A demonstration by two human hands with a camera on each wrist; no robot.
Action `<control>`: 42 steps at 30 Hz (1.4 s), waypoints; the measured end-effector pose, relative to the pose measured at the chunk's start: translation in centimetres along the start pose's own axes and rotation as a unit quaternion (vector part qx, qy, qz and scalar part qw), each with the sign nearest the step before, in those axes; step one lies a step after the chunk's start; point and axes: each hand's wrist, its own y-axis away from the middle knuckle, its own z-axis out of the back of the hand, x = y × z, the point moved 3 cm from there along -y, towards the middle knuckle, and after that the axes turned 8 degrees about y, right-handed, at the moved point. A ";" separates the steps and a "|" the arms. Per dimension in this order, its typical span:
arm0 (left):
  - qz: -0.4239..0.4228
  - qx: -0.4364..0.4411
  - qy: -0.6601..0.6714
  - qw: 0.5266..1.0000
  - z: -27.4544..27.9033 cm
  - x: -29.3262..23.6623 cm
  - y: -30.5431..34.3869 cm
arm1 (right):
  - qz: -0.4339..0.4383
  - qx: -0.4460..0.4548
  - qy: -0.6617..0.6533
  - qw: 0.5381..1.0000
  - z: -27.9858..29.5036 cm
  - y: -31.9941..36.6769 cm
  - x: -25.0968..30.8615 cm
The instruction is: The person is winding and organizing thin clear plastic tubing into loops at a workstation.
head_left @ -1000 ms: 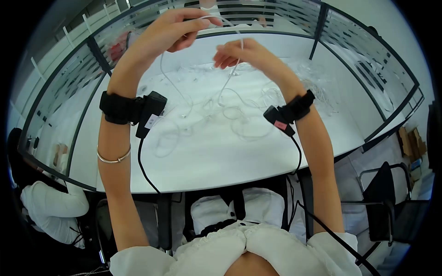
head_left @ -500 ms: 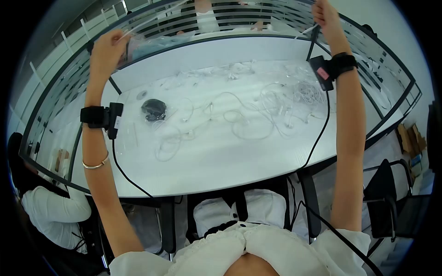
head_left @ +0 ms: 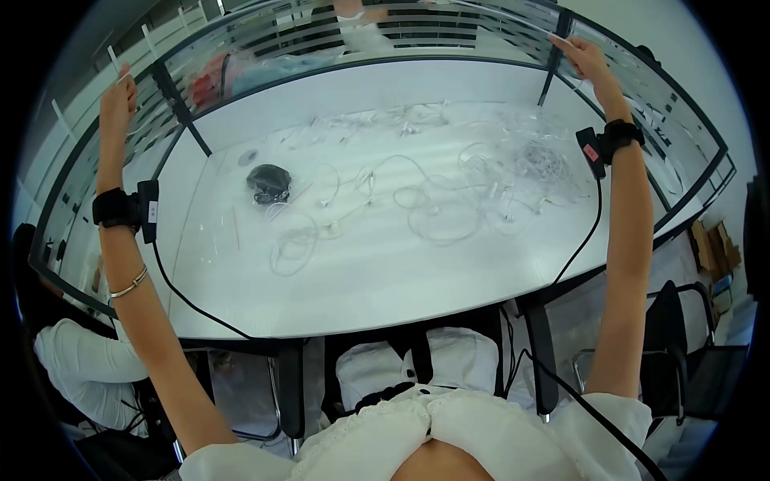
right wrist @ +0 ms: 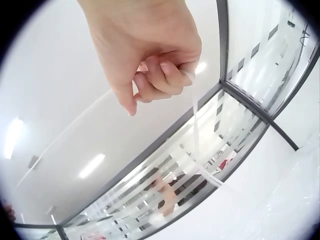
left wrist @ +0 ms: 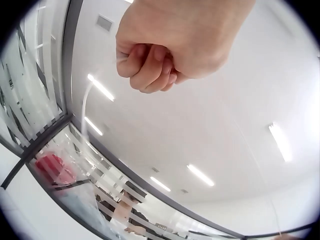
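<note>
My left hand [head_left: 119, 103] is raised at the far left, above the partition rail, its fingers curled tight around a thin white cable [left wrist: 86, 105] in the left wrist view. Out at the upper right, my right hand [head_left: 584, 58] grips the same kind of white cable between curled fingers. A length of cable [right wrist: 65, 131] runs from the right fist toward the left side. Another piece of it hangs down past the knuckles in the right wrist view. Both arms are stretched wide apart, well over the white desk [head_left: 385, 297].
Loose coils of white cable [head_left: 293, 248] lie on the desk, with a thicker tangle [head_left: 545, 164] at the right. A dark bundle [head_left: 269, 183] sits at the left. Glass partitions with a grey rail [head_left: 361, 59] enclose the back and sides. Another person sits beyond.
A second ago both hands were close together over the desk with a loop of cable. They have since spread apart, left hand leftward and right hand rightward, drawing the cable out.
</note>
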 end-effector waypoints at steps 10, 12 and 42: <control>0.059 -0.071 0.109 0.990 9.8 2.7 -0.5 | -0.001 -0.299 0.045 0.953 3.0 -0.2 -9.1; 0.081 -0.105 0.115 0.984 10.7 3.1 0.5 | -0.074 -0.330 -0.039 0.940 5.4 0.9 -11.2; 0.135 -0.011 -0.042 0.990 13.1 7.6 3.9 | -0.119 -0.333 -0.328 0.876 17.9 11.2 -11.7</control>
